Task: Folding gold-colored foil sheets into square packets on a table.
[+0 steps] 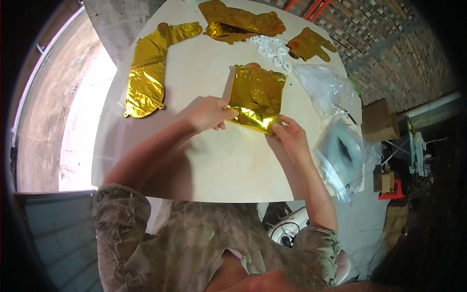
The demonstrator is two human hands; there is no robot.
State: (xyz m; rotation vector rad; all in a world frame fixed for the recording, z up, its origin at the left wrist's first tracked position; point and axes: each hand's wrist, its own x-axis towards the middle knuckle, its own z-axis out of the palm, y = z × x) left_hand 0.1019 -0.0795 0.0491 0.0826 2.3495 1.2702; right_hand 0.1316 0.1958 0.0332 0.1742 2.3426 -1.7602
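A folded gold foil balloon (257, 92) lies flat over the middle of the table, its near edge pinched at both corners. My left hand (210, 114) grips the near left corner between thumb and fingers. At the near right corner, my right hand (290, 135) holds the foil, thumb on top. Bright creases run along the edge between the hands. To the left rests another gold foil balloon (147, 78), flat and bent like a number or letter, with small tabs at its ends.
More flat gold balloons (243, 20) lie at the far edge, with a smaller gold piece (309, 45) to their right. Several white rings (276, 60) sit between them. Clear plastic bags (340, 151) cover the table's right side. A cardboard box (381, 120) stands beyond it.
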